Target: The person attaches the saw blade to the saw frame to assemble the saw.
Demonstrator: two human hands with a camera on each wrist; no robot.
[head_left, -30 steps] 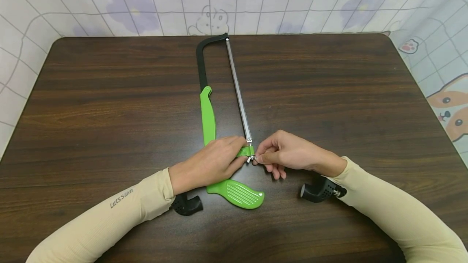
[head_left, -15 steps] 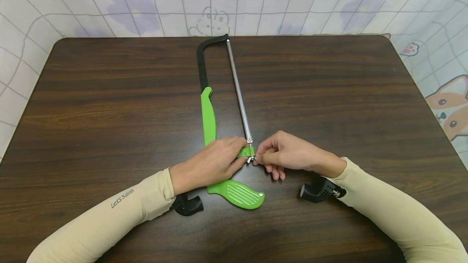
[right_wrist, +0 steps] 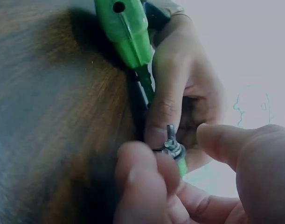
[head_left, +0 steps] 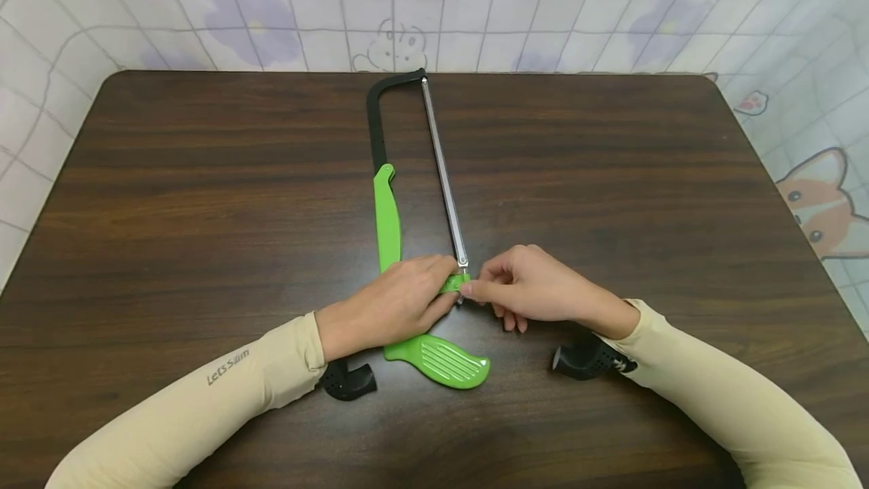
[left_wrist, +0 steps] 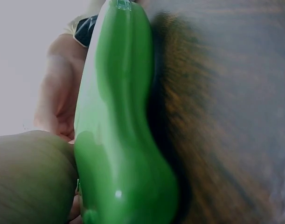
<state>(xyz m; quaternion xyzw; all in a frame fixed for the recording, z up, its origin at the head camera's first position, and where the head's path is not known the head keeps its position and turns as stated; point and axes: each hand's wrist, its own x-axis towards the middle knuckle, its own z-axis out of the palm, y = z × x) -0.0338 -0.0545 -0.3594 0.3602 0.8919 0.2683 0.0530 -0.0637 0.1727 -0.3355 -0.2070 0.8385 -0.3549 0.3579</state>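
A hacksaw lies on the table, with a black front bow, a green handle and a long silver blade bar. My left hand grips the green arm at the blade's near end. At that corner my right hand has its thumb and curled fingers around a small metal wing nut. From the head, the right thumb covers most of this nut. In the right wrist view, thumb and fingers stand on either side of it. The green grip fills the left wrist view.
The brown wooden table has a printed, tiled-pattern sheet behind it. Black wrist cameras sit under both cuffs, one by the left sleeve and one by the right.
My right thumb has shifted left over the wing nut, hiding most of it. The left hand keeps its grip and the hacksaw stays put. The head view has tilted slightly.
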